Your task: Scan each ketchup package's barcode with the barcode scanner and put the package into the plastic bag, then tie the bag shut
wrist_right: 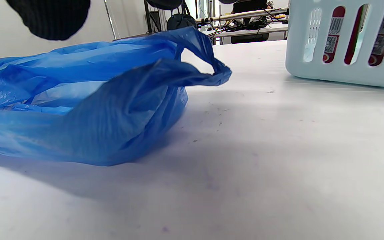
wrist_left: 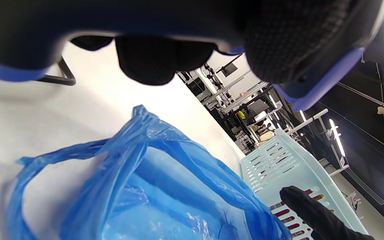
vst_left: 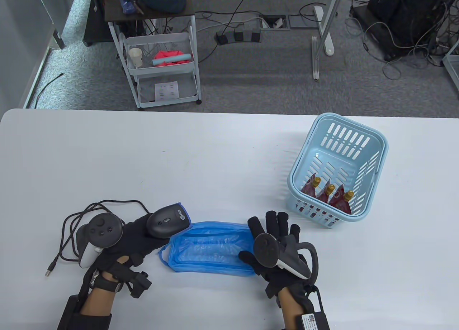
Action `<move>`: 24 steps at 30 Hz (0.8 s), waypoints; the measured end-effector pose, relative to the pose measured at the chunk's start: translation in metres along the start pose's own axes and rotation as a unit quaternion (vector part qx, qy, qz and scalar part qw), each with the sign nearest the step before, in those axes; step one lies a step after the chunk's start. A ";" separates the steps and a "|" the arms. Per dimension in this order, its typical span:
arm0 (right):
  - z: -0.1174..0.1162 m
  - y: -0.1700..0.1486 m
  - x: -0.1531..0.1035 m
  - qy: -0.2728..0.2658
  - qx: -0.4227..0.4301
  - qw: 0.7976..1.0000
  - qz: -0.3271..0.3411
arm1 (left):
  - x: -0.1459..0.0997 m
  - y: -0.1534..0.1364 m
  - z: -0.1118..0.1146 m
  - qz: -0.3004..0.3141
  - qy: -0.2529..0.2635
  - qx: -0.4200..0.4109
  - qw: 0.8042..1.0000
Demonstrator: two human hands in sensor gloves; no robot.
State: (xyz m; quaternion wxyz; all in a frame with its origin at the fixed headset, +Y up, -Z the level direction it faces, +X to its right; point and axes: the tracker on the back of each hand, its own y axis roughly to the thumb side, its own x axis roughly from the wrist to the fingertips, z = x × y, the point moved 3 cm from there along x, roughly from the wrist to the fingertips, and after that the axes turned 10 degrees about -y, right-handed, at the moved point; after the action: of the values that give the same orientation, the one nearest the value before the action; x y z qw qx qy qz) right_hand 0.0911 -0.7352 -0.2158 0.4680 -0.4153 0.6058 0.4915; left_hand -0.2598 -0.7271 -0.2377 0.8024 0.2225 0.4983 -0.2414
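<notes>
Table view: left hand gripping barcode scanner, its cable trailing over white worktop. Right hand, fingers straight, resting at right end of blue plastic bag. Ketchup packages standing inside pale blue basket, right of bag. Wire cart sitting on floor beyond worktop.

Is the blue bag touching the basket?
Apart. The right wrist view shows bare white table between the blue bag and the basket; the table view shows the same gap.
</notes>
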 end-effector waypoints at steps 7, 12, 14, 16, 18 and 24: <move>0.000 0.000 0.000 -0.003 0.002 1.000 0.000 | 0.002 -0.003 0.004 -0.006 -0.008 0.008 1.000; 0.006 0.003 -0.002 -0.015 0.005 1.000 0.006 | 0.004 -0.003 0.007 -0.009 -0.023 0.016 1.000; 0.015 0.005 -0.004 -0.036 0.008 0.999 0.010 | 0.004 -0.003 0.007 -0.009 -0.024 0.015 1.000; 0.026 0.007 -0.006 -0.067 0.013 0.998 0.009 | 0.003 -0.003 0.007 -0.008 -0.023 0.013 1.000; 0.041 0.007 -0.008 -0.111 0.015 0.994 0.004 | 0.003 -0.003 0.006 -0.008 -0.020 0.014 1.000; 0.099 -0.007 -0.007 -0.192 -0.013 0.981 -0.029 | 0.003 -0.006 0.004 -0.010 -0.014 0.003 1.000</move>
State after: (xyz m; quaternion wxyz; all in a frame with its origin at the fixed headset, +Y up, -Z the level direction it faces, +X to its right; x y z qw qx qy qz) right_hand 0.1156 -0.6387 -0.2184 0.5840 -0.3370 0.4860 0.5560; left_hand -0.2592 -0.7346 -0.2389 0.8064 0.2169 0.4881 -0.2540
